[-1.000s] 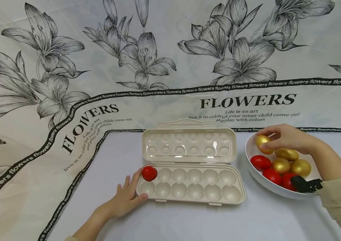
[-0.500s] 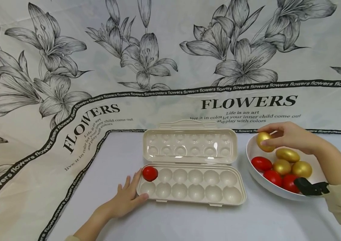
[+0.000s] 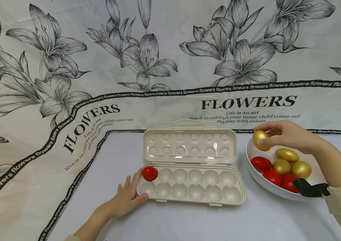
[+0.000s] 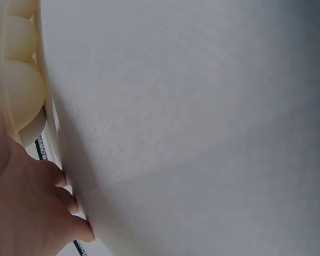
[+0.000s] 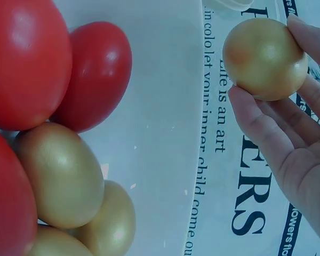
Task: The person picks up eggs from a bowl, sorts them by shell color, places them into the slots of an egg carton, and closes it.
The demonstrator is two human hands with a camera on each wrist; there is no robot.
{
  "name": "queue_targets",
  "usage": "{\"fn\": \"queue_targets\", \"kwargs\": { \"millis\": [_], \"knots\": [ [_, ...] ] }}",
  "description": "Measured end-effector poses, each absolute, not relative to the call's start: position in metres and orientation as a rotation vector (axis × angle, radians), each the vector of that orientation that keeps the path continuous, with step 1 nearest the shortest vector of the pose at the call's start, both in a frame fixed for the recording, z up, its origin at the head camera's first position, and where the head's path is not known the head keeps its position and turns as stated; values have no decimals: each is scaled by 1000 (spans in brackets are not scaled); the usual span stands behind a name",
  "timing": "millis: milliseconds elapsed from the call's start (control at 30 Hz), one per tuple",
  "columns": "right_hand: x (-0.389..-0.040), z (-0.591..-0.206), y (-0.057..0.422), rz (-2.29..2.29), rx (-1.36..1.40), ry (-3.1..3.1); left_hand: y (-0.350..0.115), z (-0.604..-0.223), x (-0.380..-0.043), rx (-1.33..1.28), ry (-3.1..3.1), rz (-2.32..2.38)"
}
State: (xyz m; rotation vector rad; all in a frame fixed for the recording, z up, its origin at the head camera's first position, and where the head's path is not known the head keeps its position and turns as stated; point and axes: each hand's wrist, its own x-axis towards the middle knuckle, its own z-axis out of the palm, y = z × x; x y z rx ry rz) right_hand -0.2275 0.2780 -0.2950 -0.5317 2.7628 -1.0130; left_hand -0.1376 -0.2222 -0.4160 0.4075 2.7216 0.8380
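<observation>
In the head view, my right hand [image 3: 291, 135] pinches a gold egg [image 3: 261, 140] between thumb and fingers, above the far left rim of a white bowl [image 3: 250, 147]. The right wrist view shows the same gold egg [image 5: 264, 58] held at the fingertips, apart from the other eggs. My left hand [image 3: 125, 197] rests with fingers spread against the left end of an open cream egg carton [image 3: 190, 201]. A red egg [image 3: 150, 173] sits in the carton's back left cup. In the left wrist view, the left hand [image 4: 26, 202] lies along the carton's edge.
Inside the bowl lie several eggs: red eggs [image 3: 272, 177] at left and front, gold eggs [image 3: 301, 168] further back and right. The carton's lid [image 3: 190, 145] stands raised behind its cups. A flower-printed cloth [image 3: 158, 110] hangs at the back of the white table [image 3: 182, 224].
My right hand has lifted the gold egg a little, up off the other eggs and slightly left toward the bowl's rim. The left hand keeps its place on the carton.
</observation>
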Motion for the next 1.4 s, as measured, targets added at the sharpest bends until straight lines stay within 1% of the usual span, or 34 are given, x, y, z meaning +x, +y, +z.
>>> {"fn": "queue_targets", "kwargs": {
  "millis": [467,1033,1400],
  "knots": [
    [-206,-286,249,-1032,-655,2809,-223,-420,-133,395,2711,860],
    [-180,-268,190,-1305,-676,2655,-225,-419,-135,393,2714,872],
    [-166,-270,161,-1395,-734,2582,-226,-419,-137,402,2716,879]
  ]
}}
